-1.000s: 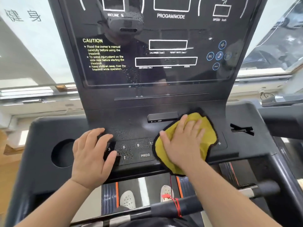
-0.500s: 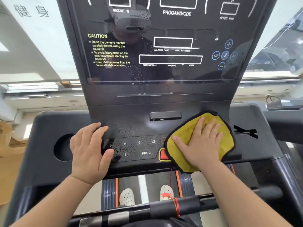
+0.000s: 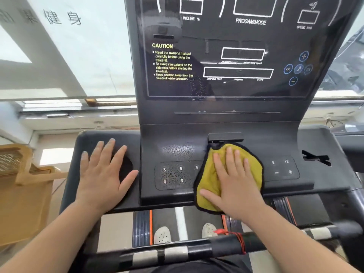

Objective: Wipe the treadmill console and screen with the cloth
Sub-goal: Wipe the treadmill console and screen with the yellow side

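Pressing the cloth (image 3: 208,186) under a flat right hand (image 3: 236,184), left hand (image 3: 100,174) also spread flat, may push a button (image 3: 180,168) and start the belt (image 3: 199,215).

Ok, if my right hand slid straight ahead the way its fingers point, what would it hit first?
Probably the small black ledge right above the cloth, which the right hand presses flat; the upright panel rises behind it.
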### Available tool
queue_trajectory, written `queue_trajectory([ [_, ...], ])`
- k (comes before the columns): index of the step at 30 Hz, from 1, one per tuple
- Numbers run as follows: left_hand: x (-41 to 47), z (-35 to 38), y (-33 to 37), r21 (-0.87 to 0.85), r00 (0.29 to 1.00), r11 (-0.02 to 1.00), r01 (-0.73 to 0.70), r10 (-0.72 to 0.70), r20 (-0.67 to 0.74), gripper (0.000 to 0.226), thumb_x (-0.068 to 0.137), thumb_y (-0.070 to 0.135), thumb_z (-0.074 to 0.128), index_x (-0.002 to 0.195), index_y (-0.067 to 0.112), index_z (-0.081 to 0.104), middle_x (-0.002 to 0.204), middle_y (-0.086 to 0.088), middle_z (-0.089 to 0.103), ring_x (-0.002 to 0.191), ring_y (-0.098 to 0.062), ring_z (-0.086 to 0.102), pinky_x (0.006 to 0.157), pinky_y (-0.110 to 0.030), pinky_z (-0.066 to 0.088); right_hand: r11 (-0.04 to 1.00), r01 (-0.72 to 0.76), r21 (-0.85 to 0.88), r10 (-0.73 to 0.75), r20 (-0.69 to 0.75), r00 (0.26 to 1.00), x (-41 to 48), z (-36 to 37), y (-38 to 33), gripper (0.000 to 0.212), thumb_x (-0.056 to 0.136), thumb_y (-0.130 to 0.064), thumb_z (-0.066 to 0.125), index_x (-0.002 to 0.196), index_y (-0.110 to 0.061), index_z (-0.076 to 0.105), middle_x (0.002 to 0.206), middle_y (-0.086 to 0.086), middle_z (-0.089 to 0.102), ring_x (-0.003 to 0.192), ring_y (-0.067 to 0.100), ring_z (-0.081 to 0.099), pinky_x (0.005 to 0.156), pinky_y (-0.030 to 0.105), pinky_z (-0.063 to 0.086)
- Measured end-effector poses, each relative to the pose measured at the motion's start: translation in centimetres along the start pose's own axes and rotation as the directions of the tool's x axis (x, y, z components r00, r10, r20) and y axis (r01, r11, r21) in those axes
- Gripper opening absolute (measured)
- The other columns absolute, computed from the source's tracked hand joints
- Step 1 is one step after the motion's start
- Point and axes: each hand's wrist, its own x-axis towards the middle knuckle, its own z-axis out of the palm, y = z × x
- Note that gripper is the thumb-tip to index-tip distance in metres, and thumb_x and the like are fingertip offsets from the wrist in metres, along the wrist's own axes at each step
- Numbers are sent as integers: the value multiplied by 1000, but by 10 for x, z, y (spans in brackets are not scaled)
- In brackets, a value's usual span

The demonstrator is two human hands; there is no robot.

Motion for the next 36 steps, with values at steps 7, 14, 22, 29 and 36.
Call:
queue_trajectory([
  [7, 1, 2, -9, -63, 999, 998, -12, 14, 32, 80, 90, 71, 28, 151, 21, 38, 161, -11, 33, 149, -36, 27, 122, -58, 18, 976, -214, 46, 214, 0, 977, 9, -2, -30, 110, 88, -85, 2, 163, -6, 14, 162, 31, 26, 154, 50, 11, 122, 66, 17],
  [14, -2, 0, -15, -189, 999, 981, -31, 34, 14, 83, 90, 70, 30, 150, 14, 41, 156, -10, 44, 146, -33, 37, 120, -53, 28, 999, -2, 43, 3, -23, 1000, 29, -8, -97, 103, 91, -82, 16, 164, -9, 13, 163, 35, 19, 152, 56, 10, 121, 70, 15],
  [22, -1, -3, -15, -193, 999, 981, -36, 41, 20, 81, 89, 71, 31, 149, 18, 42, 156, -7, 43, 146, -31, 36, 120, -52, 28, 990, 142, 13, -142, -33, 989, 10, -2, -45, 113, 80, -96, 13, 165, -22, 4, 170, 21, -8, 156, 43, -10, 125, 62, 11],
  [29, -1, -3, -18, -209, 997, 976, -62, 69, 28, 82, 86, 70, 36, 147, 16, 47, 153, -9, 46, 143, -34, 39, 116, -53, 30, 984, -121, 130, 124, -16, 992, 38, -19, -102, 125, 73, -98, -3, 163, -12, -8, 163, 37, -15, 152, 52, -17, 124, 65, -5],
  [36, 0, -4, -19, -240, 996, 968, -75, 85, 34, 92, 90, 79, 12, 147, 15, 47, 153, -10, 46, 143, -35, 40, 116, -55, 31, 941, 330, 71, -328, -44, 944, 52, -25, -130, 96, 91, -82, 20, 163, -26, -8, 169, 14, -23, 154, 35, -27, 126, 59, -5],
])
